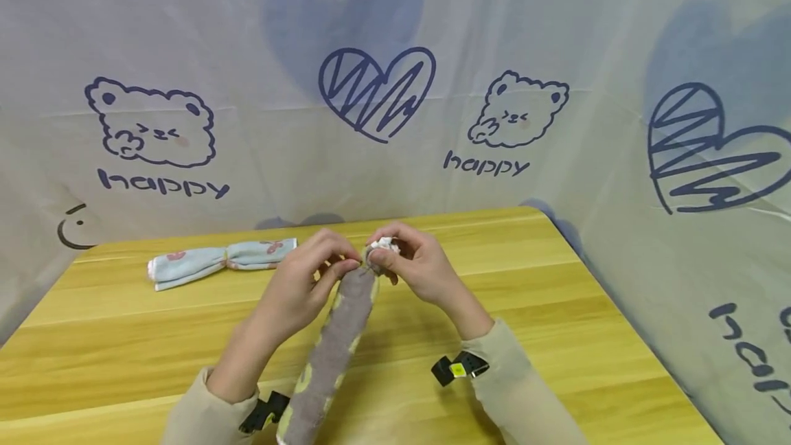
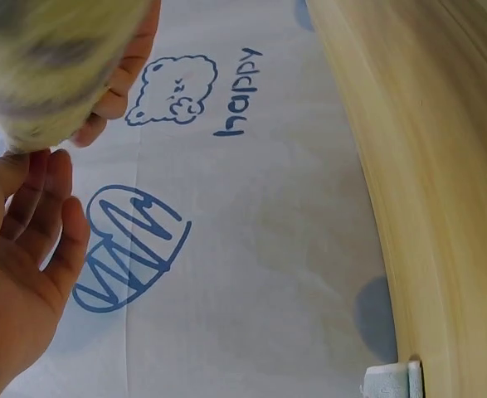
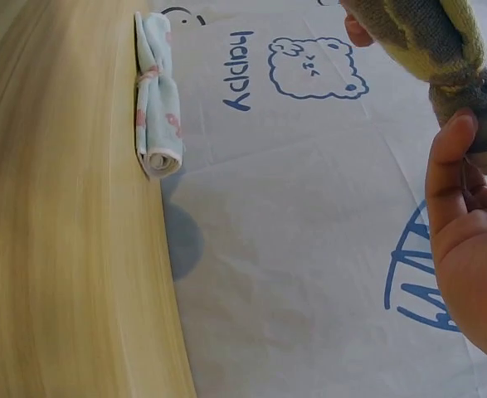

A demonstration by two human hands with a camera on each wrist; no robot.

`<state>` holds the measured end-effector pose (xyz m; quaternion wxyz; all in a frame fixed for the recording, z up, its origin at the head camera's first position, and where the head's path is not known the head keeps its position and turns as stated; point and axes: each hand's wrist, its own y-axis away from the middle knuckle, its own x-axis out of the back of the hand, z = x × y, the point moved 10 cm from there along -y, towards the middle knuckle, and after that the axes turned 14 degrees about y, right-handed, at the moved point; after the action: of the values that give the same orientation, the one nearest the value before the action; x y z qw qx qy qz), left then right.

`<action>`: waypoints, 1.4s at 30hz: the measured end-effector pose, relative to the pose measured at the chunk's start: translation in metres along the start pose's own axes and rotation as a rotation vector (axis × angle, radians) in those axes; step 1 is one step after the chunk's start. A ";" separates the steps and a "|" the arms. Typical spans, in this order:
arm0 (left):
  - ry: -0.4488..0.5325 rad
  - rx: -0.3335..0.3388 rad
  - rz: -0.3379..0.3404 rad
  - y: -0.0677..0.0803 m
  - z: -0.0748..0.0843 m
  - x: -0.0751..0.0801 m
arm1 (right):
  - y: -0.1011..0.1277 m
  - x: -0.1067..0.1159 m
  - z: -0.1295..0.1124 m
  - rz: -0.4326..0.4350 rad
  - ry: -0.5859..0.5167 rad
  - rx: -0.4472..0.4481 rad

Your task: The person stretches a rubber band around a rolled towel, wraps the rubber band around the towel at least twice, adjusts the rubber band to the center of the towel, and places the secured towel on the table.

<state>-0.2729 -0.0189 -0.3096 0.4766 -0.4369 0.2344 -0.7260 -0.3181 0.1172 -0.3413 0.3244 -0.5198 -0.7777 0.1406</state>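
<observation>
A long rolled towel [image 1: 338,335], grey-brown with yellow patches, slants up from the front of the table between both arms. It narrows to a cinched neck [image 3: 455,87] near its far end, beyond which a short end with white edging [image 1: 386,244] sticks out. My left hand [image 1: 309,273] pinches the towel at this neck with thumb and fingertips. In the left wrist view, those fingertips meet under the towel's yellow side [image 2: 48,108]. My right hand [image 1: 417,263] grips the short end between thumb and curled fingers. Both hands hold that end raised above the table.
A second rolled towel [image 1: 191,265], pale blue with pink figures and tied at its middle, lies on the wooden table [image 1: 525,294] at the back left. Behind stands a white cloth [image 1: 272,156] printed with bears and hearts. Each wrist wears a black strap [image 1: 460,367].
</observation>
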 end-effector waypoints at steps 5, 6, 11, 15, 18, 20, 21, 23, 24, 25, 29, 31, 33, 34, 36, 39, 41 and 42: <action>0.017 -0.092 0.016 -0.001 0.009 0.000 | 0.001 0.000 -0.004 0.005 0.002 0.010; 0.008 -0.118 0.018 -0.001 0.012 0.000 | 0.001 0.001 -0.005 0.016 0.003 0.007; -0.047 -0.193 0.030 -0.002 0.019 -0.002 | 0.001 0.004 -0.010 0.099 -0.010 0.004; -0.084 -0.118 0.007 -0.002 0.012 -0.006 | 0.002 0.003 -0.013 0.153 -0.002 0.007; -0.104 -0.041 -0.039 0.000 0.005 -0.010 | 0.002 0.001 -0.014 0.172 0.041 -0.006; -0.130 -0.005 -0.068 0.000 0.002 -0.013 | 0.001 0.000 -0.013 0.182 0.069 -0.028; -0.148 0.006 -0.079 0.000 0.001 -0.015 | 0.001 0.000 -0.012 0.189 0.082 -0.042; -0.194 0.015 -0.095 0.000 0.000 -0.017 | 0.000 0.000 -0.009 0.202 0.096 -0.080; -0.218 0.017 -0.102 0.000 -0.001 -0.018 | 0.000 0.001 -0.006 0.208 0.101 -0.103; -0.240 0.020 -0.111 0.000 -0.002 -0.020 | 0.000 0.001 -0.004 0.214 0.102 -0.128; -0.313 0.028 -0.175 0.003 -0.005 -0.030 | 0.002 0.001 0.011 0.225 0.087 -0.249; -0.336 0.035 -0.207 0.005 -0.007 -0.034 | 0.004 0.002 0.019 0.234 0.073 -0.313; -0.351 0.057 -0.219 0.007 -0.010 -0.036 | 0.006 0.002 0.025 0.239 0.058 -0.360; -0.349 0.075 -0.218 0.008 -0.012 -0.036 | 0.006 0.001 0.028 0.238 0.048 -0.375; -0.345 0.111 -0.208 0.009 -0.018 -0.033 | 0.006 0.000 0.031 0.216 0.034 -0.380; -0.309 0.149 -0.183 0.009 -0.022 -0.026 | 0.002 -0.006 0.029 0.130 -0.009 -0.339; -0.248 0.153 -0.165 0.008 -0.022 -0.021 | 0.000 -0.010 0.024 0.053 -0.038 -0.282; -0.207 0.152 -0.156 0.007 -0.021 -0.018 | 0.000 -0.011 0.021 0.014 -0.054 -0.251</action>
<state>-0.2845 -0.0074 -0.3335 0.4721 -0.4891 0.0937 -0.7274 -0.3294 0.1099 -0.3611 0.2351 -0.5577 -0.7939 0.0583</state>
